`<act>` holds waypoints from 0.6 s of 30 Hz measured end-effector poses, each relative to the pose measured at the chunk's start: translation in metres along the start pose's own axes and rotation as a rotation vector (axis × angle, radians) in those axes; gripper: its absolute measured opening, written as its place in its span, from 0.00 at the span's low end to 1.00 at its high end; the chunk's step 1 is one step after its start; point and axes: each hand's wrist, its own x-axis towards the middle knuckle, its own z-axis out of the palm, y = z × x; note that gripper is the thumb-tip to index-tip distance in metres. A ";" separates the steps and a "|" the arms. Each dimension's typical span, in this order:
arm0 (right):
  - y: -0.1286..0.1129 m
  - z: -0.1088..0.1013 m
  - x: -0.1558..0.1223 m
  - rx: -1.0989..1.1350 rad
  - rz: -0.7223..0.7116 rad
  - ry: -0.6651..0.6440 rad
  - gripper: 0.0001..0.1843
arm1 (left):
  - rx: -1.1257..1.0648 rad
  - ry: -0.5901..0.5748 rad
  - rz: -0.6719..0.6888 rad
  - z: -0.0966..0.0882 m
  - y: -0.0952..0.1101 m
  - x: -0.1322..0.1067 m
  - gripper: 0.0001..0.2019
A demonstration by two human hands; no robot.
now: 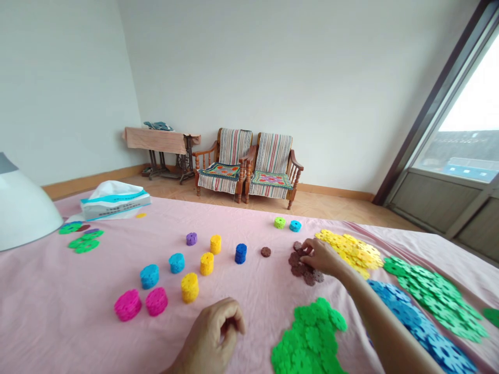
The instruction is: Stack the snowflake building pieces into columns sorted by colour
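My right hand (pixel 320 256) reaches out over a small heap of brown snowflake discs (pixel 302 267), its fingers pinched on one brown disc at the heap's left edge. A single brown disc (pixel 265 252) lies apart, to the left. My left hand (pixel 216 335) rests low near the front edge with its fingers curled in, and I cannot make out anything in it. Short stacks of discs stand before it: pink (pixel 127 305), pink (pixel 156 301), yellow (pixel 189 287), cyan (pixel 149 276), dark blue (pixel 240 253).
Loose piles of flat discs lie at the right: bright green (pixel 310 340), blue (pixel 421 324), green (pixel 432 291), yellow (pixel 353 249). A tissue pack (pixel 115 200) and green discs (pixel 83 240) sit at the far left on the pink cloth (pixel 78 332). Two wooden armchairs (pixel 247 166) stand behind.
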 end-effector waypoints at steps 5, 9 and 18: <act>-0.002 0.003 0.000 -0.018 -0.028 0.035 0.07 | 0.000 -0.001 -0.005 0.000 0.000 0.000 0.13; 0.000 0.003 0.001 0.013 -0.032 0.006 0.11 | -0.004 0.004 -0.001 -0.001 0.001 0.000 0.12; 0.000 0.005 0.002 0.017 -0.018 0.008 0.12 | -0.025 0.008 -0.001 -0.001 0.003 0.000 0.12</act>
